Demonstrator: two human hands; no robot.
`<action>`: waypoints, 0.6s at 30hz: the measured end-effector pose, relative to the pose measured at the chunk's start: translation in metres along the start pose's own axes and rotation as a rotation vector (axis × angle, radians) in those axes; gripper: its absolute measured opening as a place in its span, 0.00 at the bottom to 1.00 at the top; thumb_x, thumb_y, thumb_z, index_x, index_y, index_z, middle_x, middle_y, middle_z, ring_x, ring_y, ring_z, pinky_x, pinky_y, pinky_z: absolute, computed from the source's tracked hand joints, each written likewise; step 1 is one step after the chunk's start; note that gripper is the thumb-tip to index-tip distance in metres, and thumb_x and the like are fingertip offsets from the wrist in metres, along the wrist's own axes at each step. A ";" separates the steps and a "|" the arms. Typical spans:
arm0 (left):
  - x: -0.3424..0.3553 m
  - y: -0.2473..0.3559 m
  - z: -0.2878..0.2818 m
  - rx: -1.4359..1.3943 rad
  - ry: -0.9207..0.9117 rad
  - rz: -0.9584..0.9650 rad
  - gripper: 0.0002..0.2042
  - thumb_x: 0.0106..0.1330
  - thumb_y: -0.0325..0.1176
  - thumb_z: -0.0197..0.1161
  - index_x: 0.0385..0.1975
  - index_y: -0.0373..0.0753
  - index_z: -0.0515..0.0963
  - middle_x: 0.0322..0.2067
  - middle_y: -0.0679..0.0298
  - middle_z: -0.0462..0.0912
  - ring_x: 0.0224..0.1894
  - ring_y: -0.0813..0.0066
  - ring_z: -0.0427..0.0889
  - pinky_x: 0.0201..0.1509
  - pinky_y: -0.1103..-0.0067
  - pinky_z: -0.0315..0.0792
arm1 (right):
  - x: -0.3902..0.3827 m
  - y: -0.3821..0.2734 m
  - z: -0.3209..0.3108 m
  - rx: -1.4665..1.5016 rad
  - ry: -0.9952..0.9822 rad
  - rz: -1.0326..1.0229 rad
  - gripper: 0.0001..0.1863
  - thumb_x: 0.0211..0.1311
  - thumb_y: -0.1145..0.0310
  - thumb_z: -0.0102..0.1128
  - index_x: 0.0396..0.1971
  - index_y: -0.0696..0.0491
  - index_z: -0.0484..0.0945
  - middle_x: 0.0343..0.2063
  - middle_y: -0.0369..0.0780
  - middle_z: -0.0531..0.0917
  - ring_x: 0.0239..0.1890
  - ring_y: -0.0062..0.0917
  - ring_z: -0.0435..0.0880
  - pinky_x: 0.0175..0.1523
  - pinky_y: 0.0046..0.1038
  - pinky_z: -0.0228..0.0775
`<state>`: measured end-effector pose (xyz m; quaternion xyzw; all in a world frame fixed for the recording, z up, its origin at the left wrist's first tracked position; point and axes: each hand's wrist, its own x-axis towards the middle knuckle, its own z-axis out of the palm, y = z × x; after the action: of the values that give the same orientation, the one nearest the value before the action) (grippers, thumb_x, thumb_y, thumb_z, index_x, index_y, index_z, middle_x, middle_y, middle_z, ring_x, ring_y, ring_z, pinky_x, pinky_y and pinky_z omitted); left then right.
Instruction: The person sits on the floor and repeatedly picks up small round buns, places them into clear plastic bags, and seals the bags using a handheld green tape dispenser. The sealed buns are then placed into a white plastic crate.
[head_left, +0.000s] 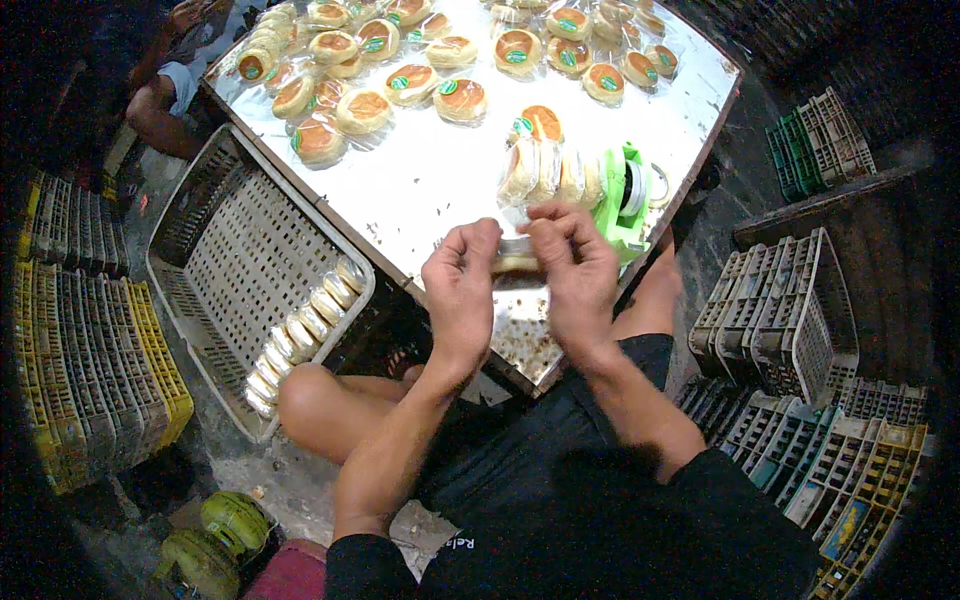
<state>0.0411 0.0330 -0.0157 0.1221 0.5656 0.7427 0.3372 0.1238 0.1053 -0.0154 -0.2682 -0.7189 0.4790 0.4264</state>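
Observation:
At the near corner of the table, my left hand [465,280] and my right hand [575,270] are close together, thumbs and fingers pinched. Between them is a clear plastic wrapper around a pale bun [516,263], partly hidden by my fingers. Just beyond my hands stands a short row of wrapped buns [545,170] on edge, with a browned bun [541,124] lying behind it. To the right of my right hand stands a bright green tape dispenser [625,210] carrying a roll of tape.
Many wrapped buns [462,98] with green labels cover the far part of the white table [400,195]. A plastic crate [245,215] at its left side holds a row of wrapped buns [300,335]. Stacked crates [100,365] stand left, more crates [775,310] right. Green gas cylinders [235,520] sit lower left. Another person's arm [160,115] shows upper left.

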 end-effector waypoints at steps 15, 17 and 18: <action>0.025 -0.031 0.004 0.093 0.036 0.300 0.11 0.62 0.22 0.60 0.34 0.39 0.62 0.28 0.69 0.69 0.32 0.84 0.67 0.39 0.85 0.66 | 0.025 0.067 -0.113 -0.789 0.207 0.581 0.25 0.62 0.46 0.50 0.34 0.56 0.81 0.39 0.42 0.82 0.45 0.39 0.79 0.51 0.35 0.66; 0.027 -0.035 0.004 0.067 0.050 0.310 0.11 0.63 0.23 0.60 0.34 0.38 0.62 0.28 0.68 0.69 0.32 0.84 0.67 0.39 0.84 0.66 | 0.022 0.073 -0.115 -0.740 0.274 0.453 0.21 0.63 0.52 0.52 0.30 0.57 0.80 0.34 0.42 0.82 0.39 0.34 0.80 0.47 0.31 0.67; 0.028 -0.035 0.003 0.055 0.059 0.313 0.11 0.63 0.23 0.60 0.34 0.38 0.62 0.28 0.68 0.69 0.32 0.84 0.67 0.39 0.84 0.66 | 0.017 0.079 -0.118 -0.701 0.295 0.388 0.19 0.63 0.55 0.54 0.28 0.57 0.79 0.32 0.41 0.81 0.37 0.31 0.79 0.45 0.29 0.67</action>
<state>0.0345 0.0581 -0.0527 0.1959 0.5693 0.7737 0.1972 0.2160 0.2041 -0.0609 -0.5930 -0.7057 0.2338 0.3095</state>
